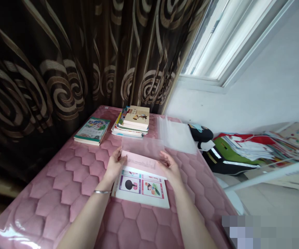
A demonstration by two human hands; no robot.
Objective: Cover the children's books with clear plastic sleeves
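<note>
An open book (141, 202) lies in front of me, colourful pictures on its white page. Its pink cover (139, 164) with small dark print is lifted and folded towards me. A clear plastic book cover (142, 146) extends beyond the pink cover's far edge. My left hand (115, 166) pinches the pink cover's left end, thumb on top. At the right end, my right hand (170, 168) grips it with the thumb, its other fingers partly spread near the plastic. How far the plastic wraps the pink cover I cannot tell.
The book rests on a pink quilted surface (74, 193). Beyond are a green-edged book stack (92, 130), a taller book stack (133, 119) and clear plastic covers (177, 135). On the right are a black-and-green bag (227, 155), papers and a white rail (268, 176).
</note>
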